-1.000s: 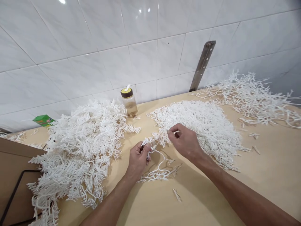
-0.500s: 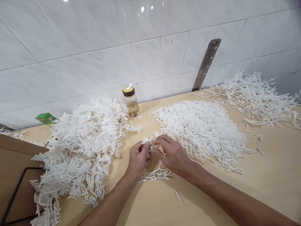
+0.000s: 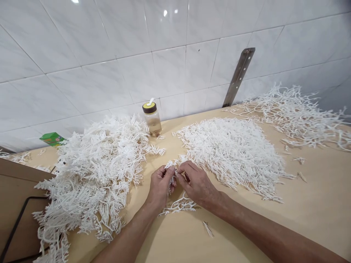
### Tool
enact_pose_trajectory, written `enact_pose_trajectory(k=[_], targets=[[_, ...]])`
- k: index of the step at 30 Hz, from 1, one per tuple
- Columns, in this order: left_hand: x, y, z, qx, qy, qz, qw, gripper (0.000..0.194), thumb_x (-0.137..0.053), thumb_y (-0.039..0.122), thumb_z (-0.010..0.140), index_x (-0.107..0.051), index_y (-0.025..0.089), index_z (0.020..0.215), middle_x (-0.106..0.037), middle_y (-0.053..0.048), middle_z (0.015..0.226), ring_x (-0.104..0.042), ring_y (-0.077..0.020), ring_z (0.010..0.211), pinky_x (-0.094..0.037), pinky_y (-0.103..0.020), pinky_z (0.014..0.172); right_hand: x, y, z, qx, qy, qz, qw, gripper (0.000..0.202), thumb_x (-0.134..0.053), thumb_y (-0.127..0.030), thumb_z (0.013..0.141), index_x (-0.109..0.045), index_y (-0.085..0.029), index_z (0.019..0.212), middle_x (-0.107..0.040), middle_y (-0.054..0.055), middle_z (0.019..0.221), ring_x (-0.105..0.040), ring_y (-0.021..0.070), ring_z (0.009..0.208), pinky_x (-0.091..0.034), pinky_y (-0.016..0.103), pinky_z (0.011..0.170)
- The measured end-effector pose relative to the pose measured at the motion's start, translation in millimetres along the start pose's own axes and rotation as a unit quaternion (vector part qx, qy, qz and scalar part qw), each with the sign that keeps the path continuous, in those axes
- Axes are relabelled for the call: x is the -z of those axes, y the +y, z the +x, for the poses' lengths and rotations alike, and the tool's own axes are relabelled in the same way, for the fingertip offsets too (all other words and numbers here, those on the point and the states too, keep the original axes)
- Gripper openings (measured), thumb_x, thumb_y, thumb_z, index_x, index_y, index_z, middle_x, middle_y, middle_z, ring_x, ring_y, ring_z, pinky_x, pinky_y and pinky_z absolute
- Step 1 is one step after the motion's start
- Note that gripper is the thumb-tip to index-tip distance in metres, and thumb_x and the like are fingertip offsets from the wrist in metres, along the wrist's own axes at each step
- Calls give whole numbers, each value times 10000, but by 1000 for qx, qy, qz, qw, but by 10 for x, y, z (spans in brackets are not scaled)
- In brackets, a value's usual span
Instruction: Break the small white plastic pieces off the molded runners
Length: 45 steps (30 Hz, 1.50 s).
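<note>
My left hand (image 3: 160,184) is closed around a small white branched piece (image 3: 171,179) between the two piles. Against that same piece, the thumb and forefinger of my right hand (image 3: 196,182) are pinched together. Just below my hands, thin white branching stems (image 3: 182,205) lie on the wooden table (image 3: 175,241). A large, loose heap of white sprigs (image 3: 101,160) rises to the left. To the right spreads a flatter pile of short white pieces (image 3: 233,153).
A jar of liquid with a yellow and brown lid (image 3: 153,118) stands near the tiled wall. Bare white stems (image 3: 298,113) spread at the back right. A green box (image 3: 52,138), a brown panel (image 3: 22,197) and an upright metal strip (image 3: 239,76) are also in view.
The fingertips of my right hand have closed in on the piece at my left hand. The view has shifted slightly.
</note>
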<state>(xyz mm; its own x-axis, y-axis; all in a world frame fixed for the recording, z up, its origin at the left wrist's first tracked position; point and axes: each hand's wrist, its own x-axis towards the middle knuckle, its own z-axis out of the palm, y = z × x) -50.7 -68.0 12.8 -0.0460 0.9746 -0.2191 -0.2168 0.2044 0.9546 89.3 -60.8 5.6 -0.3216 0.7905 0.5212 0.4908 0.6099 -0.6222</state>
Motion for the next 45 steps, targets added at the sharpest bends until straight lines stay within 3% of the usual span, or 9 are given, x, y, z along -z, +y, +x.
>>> enact_pose_trajectory(k=[10, 17, 21, 25, 29, 34, 39, 45], targets=[[-33, -45, -25, -23, 30, 41, 998, 404, -723, 504, 723, -519, 163, 648, -467, 63, 480, -375, -61, 414, -292, -182, 398, -66, 44, 14, 80, -35, -90, 992, 190, -352, -132, 952, -443, -207, 802, -530, 47, 777, -487, 168, 674, -411, 286, 585], [66, -21, 72, -27, 42, 21, 999, 380, -735, 473, 741, -527, 157, 703, -484, 62, 554, -412, -62, 486, -337, -181, 471, -73, -118, -52, 135, -88, -39, 986, 132, -405, -87, 871, -442, -207, 831, -533, 24, 757, -470, 145, 620, -370, 258, 530], [92, -1, 86, -19, -2, -1, 1000, 376, -726, 480, 757, -569, 141, 713, -531, 33, 554, -455, -77, 491, -371, -194, 481, 95, -81, 24, 70, -16, -1, 997, 108, -439, -102, 875, -462, -204, 849, -524, 2, 739, -483, 121, 593, -382, 235, 535], [97, 13, 62, -5, -43, -24, 999, 383, -688, 496, 792, -637, 117, 780, -589, -6, 573, -509, -97, 503, -421, -209, 492, 279, 139, 110, -9, 57, -32, 998, 44, -518, -181, 884, -505, -202, 848, -531, -26, 678, -473, 103, 530, -386, 226, 529], [115, 6, 63, -4, -67, -44, 997, 338, -710, 451, 786, -648, 119, 796, -631, -23, 674, -534, -91, 533, -446, -210, 502, 442, 402, 161, -100, 108, -97, 984, 81, -573, -235, 851, -532, -206, 789, -517, -44, 591, -449, 105, 473, -381, 243, 532], [119, 5, 66, -24, -82, -37, 996, 308, -761, 406, 744, -648, 124, 796, -607, -11, 722, -541, -89, 563, -443, -205, 486, 648, 621, 202, -167, 158, -158, 960, 88, -587, -284, 829, -550, -209, 801, -567, -21, 602, -504, 137, 501, -389, 272, 572], [115, 13, 54, -23, -80, -32, 996, 305, -784, 381, 721, -650, 131, 832, -600, -6, 734, -535, -84, 555, -426, -199, 472, 724, 755, 199, -178, 167, -184, 952, 74, -565, -280, 826, -566, -207, 826, -608, 6, 656, -532, 155, 525, -405, 300, 613], [134, -12, 71, -21, -85, -20, 996, 347, -782, 377, 728, -670, 123, 936, -602, -8, 734, -524, -81, 547, -407, -192, 463, 738, 880, 194, -121, 186, -219, 950, 85, -533, -204, 800, -590, -191, 861, -632, 54, 784, -555, 171, 577, -429, 324, 636]])
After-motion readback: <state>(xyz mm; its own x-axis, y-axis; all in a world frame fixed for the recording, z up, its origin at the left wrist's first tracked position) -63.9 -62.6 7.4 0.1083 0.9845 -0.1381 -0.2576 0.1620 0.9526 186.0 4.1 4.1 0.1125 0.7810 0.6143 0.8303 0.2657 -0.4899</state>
